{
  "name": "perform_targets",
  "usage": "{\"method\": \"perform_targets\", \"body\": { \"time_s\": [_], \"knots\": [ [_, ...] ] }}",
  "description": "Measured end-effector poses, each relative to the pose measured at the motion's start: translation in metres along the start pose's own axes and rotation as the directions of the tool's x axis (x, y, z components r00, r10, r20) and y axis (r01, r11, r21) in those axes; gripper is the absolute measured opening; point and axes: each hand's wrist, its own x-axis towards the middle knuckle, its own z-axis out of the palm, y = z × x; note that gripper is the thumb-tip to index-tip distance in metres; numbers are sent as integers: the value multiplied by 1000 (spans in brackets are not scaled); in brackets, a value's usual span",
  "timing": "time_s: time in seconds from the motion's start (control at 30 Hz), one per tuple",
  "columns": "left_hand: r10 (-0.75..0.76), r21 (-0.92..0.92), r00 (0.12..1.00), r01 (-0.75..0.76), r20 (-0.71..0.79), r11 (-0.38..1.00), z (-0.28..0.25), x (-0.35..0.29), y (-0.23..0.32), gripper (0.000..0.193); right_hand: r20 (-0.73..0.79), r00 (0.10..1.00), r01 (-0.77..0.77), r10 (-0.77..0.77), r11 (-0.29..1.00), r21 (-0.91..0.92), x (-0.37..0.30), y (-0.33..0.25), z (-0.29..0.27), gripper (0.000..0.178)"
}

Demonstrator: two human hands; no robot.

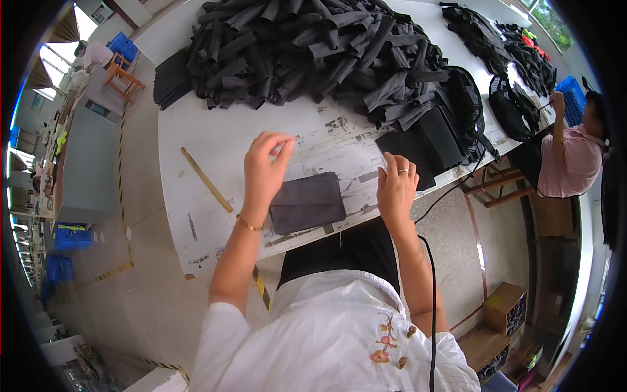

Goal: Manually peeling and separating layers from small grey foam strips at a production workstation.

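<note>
The tabletop (pixel 219 127) extends ahead of both grips, under a large heap of dark fabric strips (pixel 294 59). Flat black pieces (pixel 441 137) lie just beside the right grip (pixel 397 189), ahead and rightward; its fingers are loosely parted around nothing visible. The left grip (pixel 266 160) has fingers bent toward the thumb, no object showing; whether the tips meet, I cannot tell. Between the grips, nearer the body, sits the dark fabric stack (pixel 308 206). This seems a moment between grasps; lifting one thin layer would call for a fine pinch. The near edge runs close behind the stack, while bare surface ahead of the left grip leaves room. Left of that grip lies a narrow yellowish strip (pixel 206 179).
</note>
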Motion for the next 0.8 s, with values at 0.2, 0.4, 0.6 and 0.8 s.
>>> {"method": "perform_targets", "body": {
  "time_s": [0.2,0.4,0.6,0.8],
  "knots": [
    [362,-147,908,-337,211,930,123,110,-17,14,301,952,100,-45,980,-171,-36,0,0,57],
    [128,39,970,-138,208,990,188,122,-40,17,298,937,172,-181,984,55,-69,0,-25,54],
    [-146,11,886,157,441,988,207,105,-38,24,307,906,221,-292,944,247,-76,22,-33,36],
    [-325,-349,688,649,649,676,155,80,-14,19,87,993,44,-83,923,382,-57,26,-50,24]
  ]
}}
